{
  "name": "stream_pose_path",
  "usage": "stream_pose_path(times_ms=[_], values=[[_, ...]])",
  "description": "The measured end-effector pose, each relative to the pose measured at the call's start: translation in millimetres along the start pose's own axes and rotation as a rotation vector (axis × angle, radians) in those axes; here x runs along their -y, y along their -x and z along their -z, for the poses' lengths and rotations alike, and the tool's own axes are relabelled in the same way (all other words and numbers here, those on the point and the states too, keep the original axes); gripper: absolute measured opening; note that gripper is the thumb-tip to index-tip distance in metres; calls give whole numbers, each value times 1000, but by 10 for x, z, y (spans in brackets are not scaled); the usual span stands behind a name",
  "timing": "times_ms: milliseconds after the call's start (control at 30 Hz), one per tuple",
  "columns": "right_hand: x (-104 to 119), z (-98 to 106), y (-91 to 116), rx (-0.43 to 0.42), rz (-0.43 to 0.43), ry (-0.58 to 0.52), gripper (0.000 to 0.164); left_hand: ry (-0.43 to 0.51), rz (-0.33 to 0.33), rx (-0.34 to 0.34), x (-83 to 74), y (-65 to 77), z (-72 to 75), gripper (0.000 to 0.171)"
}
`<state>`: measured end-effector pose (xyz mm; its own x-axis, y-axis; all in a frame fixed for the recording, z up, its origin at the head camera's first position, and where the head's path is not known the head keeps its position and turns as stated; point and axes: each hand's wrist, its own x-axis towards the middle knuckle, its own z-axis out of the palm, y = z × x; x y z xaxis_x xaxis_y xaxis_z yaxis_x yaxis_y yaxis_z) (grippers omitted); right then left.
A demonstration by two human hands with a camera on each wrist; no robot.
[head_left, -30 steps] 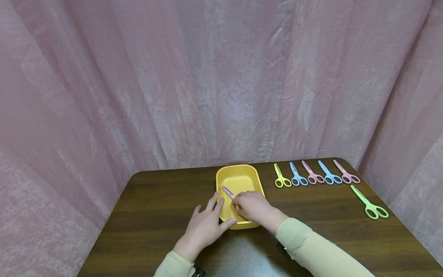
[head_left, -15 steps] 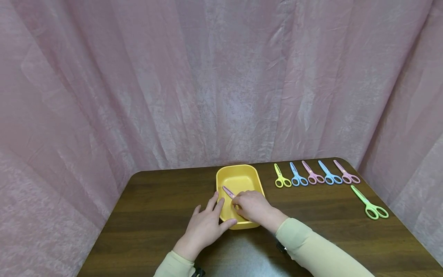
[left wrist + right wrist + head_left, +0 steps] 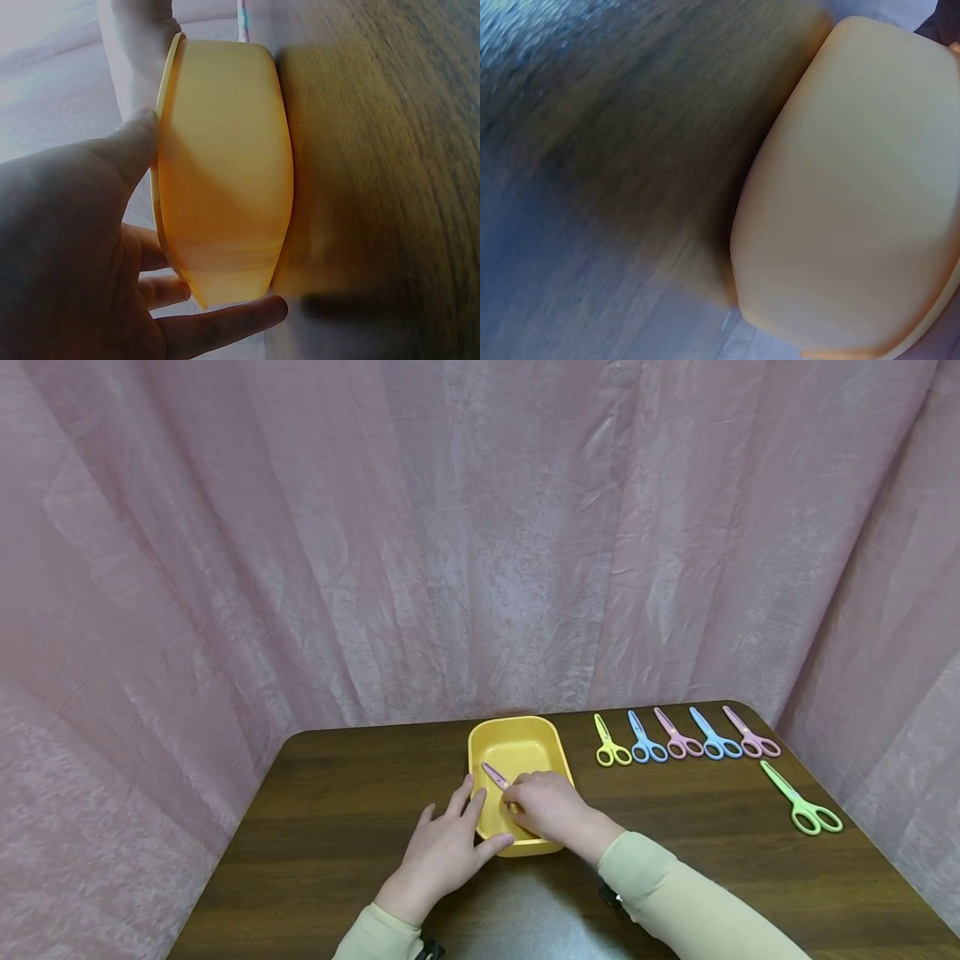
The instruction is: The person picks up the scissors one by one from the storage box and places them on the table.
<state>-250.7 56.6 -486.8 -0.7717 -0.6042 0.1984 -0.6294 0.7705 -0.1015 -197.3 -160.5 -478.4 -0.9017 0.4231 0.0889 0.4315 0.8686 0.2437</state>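
A yellow plastic tray (image 3: 517,732) stands on the dark wooden table, and its outer wall (image 3: 225,150) fills the middle of the left wrist view. Inside it lies a pair of pink-purple scissors (image 3: 496,776), blade end toward the far left. My right hand (image 3: 551,808) reaches over the near right side of the tray and holds the scissors by the handle end, which the fingers mostly cover. Beside the tray's near left corner is my left hand (image 3: 444,853), fingers spread along the left side and thumb at the near rim. The right wrist view shows mainly the tray's outside wall (image 3: 847,187).
To the tray's right, several scissors stand in a row: yellow (image 3: 612,745), blue (image 3: 647,742), pink (image 3: 677,737), a second blue (image 3: 714,737) and a second pink (image 3: 750,737). Larger green scissors (image 3: 799,800) lie near the table's right edge. A pink curtain (image 3: 480,543) hangs behind.
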Motion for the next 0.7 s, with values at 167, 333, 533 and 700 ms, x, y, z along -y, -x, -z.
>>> stream_pose_path(times_ms=[167,333,533,700], values=[[-10,-8,-6,-10,3,-5,13,5,-1,3,1,-2,3,93],[-23,-22,-12,-27,10,-7,13,3,-5,0,3,-1,0,93],[-35,-36,-16,-36,12,3,14,3,-4,2,9,-5,-8,93],[-40,-39,-9,-51,21,10,15,1,-2,5,10,-7,-11,93]])
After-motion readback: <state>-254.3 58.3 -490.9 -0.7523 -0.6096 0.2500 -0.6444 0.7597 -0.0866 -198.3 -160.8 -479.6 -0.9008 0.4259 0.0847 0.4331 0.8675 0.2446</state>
